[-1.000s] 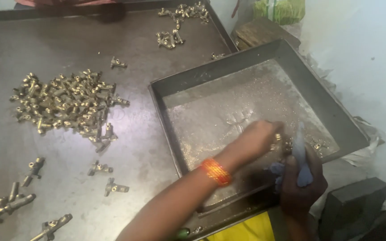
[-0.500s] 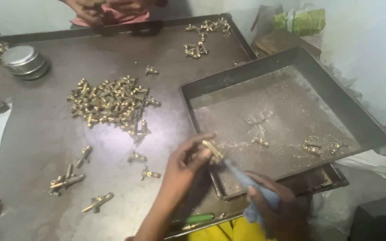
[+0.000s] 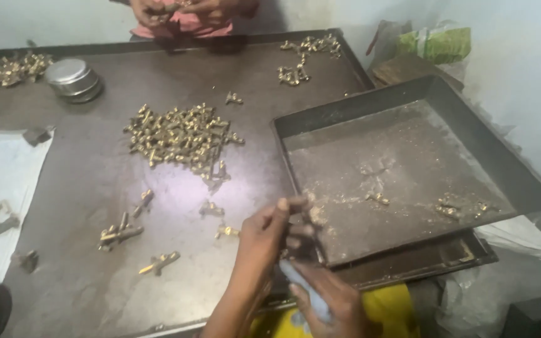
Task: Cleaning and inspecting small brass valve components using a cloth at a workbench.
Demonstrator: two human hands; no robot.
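Brass fittings [image 3: 183, 136]; two hands [image 3: 295, 263]; one tray [image 3: 471, 163]

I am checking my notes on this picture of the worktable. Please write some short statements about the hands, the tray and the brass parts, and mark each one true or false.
1. The left hand is at the near corner of the dark metal tray. True.
2. The right hand holds a pale blue-grey tool. True.
3. The tray is heaped full of brass parts. False: only a few small pieces and dust lie in it.
4. The big pile of brass parts lies on the table left of the tray. True.
5. The round metal tins stand inside the tray. False: they stand on the table at the far left.
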